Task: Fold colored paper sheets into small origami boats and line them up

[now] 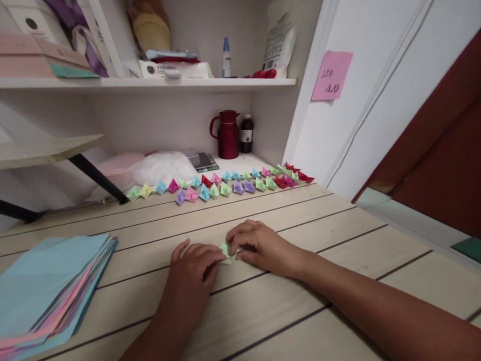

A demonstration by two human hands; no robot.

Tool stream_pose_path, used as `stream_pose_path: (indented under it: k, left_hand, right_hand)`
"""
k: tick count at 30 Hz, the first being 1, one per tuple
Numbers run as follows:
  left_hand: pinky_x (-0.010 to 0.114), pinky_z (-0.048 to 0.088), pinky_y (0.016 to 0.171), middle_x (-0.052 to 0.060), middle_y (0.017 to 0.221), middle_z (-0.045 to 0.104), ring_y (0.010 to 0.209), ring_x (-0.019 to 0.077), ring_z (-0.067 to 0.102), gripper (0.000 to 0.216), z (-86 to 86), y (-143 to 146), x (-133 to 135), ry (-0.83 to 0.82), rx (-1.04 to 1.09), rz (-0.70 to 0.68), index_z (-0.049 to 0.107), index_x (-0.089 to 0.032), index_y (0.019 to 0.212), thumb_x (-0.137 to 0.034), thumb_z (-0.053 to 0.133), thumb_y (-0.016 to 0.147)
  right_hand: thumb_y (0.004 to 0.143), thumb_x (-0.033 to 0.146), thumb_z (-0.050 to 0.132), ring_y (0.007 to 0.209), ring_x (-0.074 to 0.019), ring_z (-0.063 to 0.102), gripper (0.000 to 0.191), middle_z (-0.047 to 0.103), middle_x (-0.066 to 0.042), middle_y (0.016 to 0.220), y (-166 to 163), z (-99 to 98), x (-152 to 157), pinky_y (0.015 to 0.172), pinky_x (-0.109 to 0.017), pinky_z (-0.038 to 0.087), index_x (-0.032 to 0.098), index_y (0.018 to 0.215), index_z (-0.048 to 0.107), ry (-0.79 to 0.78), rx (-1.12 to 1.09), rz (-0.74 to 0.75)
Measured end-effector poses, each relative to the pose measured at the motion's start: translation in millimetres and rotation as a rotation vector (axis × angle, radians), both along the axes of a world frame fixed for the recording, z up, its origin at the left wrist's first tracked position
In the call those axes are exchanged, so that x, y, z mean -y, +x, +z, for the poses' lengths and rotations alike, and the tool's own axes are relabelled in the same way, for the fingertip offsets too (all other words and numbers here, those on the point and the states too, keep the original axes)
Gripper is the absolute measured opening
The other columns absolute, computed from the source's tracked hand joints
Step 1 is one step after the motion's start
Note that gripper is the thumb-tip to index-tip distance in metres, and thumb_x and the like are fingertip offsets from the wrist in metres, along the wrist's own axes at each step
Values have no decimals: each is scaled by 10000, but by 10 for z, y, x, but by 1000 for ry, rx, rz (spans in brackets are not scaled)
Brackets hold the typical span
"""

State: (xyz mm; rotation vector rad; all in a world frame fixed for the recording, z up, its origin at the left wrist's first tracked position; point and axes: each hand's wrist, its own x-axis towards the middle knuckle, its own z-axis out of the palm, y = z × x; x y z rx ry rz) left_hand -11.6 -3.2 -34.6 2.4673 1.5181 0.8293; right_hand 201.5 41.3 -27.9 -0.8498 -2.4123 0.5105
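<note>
A small, pale green folded paper [228,253] lies on the light wooden table [300,301] between both hands. My left hand [193,271] presses its left side with fingers curled and pinched on it. My right hand [259,245] covers its right side, fingers bent down onto the paper. Most of the paper is hidden under the fingers. Farther back, several finished paper boats [225,183] in many colours stand in two rows along the table's far edge.
A stack of coloured paper sheets [45,286], light blue on top, lies at the left front. A dark red jug [227,134] and a dark bottle [246,133] stand in the back niche. A pink note [331,75] sticks on the white door.
</note>
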Motion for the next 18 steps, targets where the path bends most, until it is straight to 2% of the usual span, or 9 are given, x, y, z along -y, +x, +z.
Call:
stream_pose_path:
  k: [4,11,16,18]
  left_hand:
    - [533,272,1063,-31,995,743,944,186,660,234,1,-6,-10,-59,29,-10,693,-300,852,-108,574,791]
    - [541,238,1078,-29,968,750,945,193,663,197,-11,-23,-31,-53,11,-17,693,-302,839,-139,588,804]
    - [544,212,1090,-37,961,749,940,190,661,186,20,-2,-20,-57,-13,-8,690,-303,842,-149,590,815]
    - [542,209,1087,-33,964,750,946,191,657,200,28,3,-17,-57,-17,-13,687,-302,848,-136,579,817]
  right_hand:
    - [791,107,661,979,-184,601,148,693,-29,1032,-2,7,-4,912,-339,387,224,882,669,3,7,0]
    - [783,174,716,975,-193,597,114,697,-27,1010,-5,-21,-24,898,-335,391,220,876,668,-25,-25,1]
    - [771,222,740,1033,-217,570,282,674,-41,1057,-18,-34,-13,937,-371,370,237,1036,646,-35,-7,-58]
    - [781,232,734,1054,-215,567,239,661,-35,1080,-18,-38,-17,961,-380,355,256,1010,672,-43,-6,-36]
